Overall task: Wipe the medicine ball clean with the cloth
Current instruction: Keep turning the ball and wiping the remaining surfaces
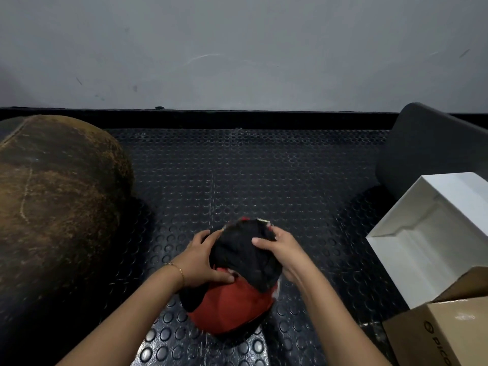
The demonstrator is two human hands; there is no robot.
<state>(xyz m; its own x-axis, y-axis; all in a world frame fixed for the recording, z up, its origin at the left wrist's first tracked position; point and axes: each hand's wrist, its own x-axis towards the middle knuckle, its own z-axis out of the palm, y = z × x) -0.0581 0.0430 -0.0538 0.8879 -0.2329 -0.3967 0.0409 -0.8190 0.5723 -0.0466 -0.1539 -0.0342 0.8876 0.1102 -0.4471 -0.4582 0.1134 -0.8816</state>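
A red and black medicine ball (232,305) sits on the studded black floor mat just in front of me. A black cloth (243,254) is draped over its top and far side. My left hand (203,262) lies on the ball's left side, fingers spread and thumb pressing on the red panel at the cloth's edge. My right hand (280,249) holds the cloth against the ball's right side, thumb on top and fingers wrapped round the far edge. The ball's far side is hidden under the cloth.
A large worn brown leather ball (52,202) stands at the left. At the right are a white box (433,239), a brown cardboard box (446,331) and a dark grey pad (433,146) leaning by the wall. The studded mat (250,175) runs to the wall.
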